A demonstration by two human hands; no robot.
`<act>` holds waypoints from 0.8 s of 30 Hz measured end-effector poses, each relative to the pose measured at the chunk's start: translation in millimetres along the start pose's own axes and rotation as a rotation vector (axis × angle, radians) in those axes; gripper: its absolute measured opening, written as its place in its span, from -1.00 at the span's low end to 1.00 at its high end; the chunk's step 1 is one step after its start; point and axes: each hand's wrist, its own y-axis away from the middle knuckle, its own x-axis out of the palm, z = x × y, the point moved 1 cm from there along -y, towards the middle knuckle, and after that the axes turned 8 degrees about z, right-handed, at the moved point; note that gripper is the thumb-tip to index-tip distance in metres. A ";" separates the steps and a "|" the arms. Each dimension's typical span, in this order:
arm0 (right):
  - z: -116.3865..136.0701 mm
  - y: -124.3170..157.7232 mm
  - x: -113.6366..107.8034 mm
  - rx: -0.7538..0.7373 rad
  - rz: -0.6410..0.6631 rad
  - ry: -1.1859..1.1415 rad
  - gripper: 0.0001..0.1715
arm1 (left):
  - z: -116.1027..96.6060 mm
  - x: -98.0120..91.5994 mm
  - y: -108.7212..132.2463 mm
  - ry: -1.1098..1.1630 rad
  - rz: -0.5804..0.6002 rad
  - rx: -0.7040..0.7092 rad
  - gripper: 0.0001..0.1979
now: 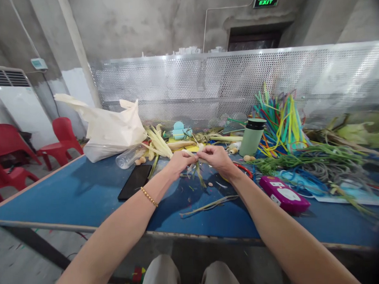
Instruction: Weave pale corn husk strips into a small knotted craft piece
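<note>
Over the middle of the blue table (80, 196), both hands are close together with their fingertips pinched on the same pale green corn husk strip (199, 176). My left hand (179, 163) comes from the lower left, a gold beaded bracelet (149, 196) on its wrist. My right hand (216, 158) grips from the other side. Part of the strip hangs below the fingers, and the exact hold is partly hidden. More pale husk leaves (159, 143) lie just beyond my left hand. Thin dry strips (207, 206) rest on the table in front.
A white bag (114, 128), clear plastic bottle (127, 157) and black phone (135, 182) are at left. On the right are a green tumbler (252, 138), purple box (284, 194), red-handled scissors (246, 170), colourful strips (286, 125) and green stems (301, 159). A perforated metal panel (179, 87) stands behind.
</note>
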 end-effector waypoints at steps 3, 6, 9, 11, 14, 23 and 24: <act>-0.7 0.1 0.8 0.000 -0.011 -0.007 -0.64 | -0.1 -0.3 1.3 -0.007 -0.005 -0.005 -0.72; -0.7 0.3 2.4 -0.011 0.004 -0.024 -0.65 | -0.6 -0.5 1.1 -0.016 -0.035 -0.002 -0.75; -2.0 0.0 5.3 -0.011 0.035 -0.043 -0.67 | -0.6 1.0 0.8 -0.011 -0.052 0.000 -0.78; -3.8 -0.8 6.9 0.006 0.020 -0.030 -0.70 | 0.3 3.2 1.0 0.010 -0.052 0.001 -0.79; -7.0 -3.0 9.1 0.011 -0.024 0.018 -0.75 | 2.6 7.3 1.4 0.084 -0.036 0.001 -0.82; -10.0 -3.3 12.8 -0.025 -0.054 0.063 -0.79 | 7.5 9.4 -0.7 0.130 -0.036 -0.015 -0.81; -9.4 -3.0 12.7 -0.023 -0.053 0.067 -0.79 | 7.8 9.3 -0.8 0.118 -0.037 -0.008 -0.81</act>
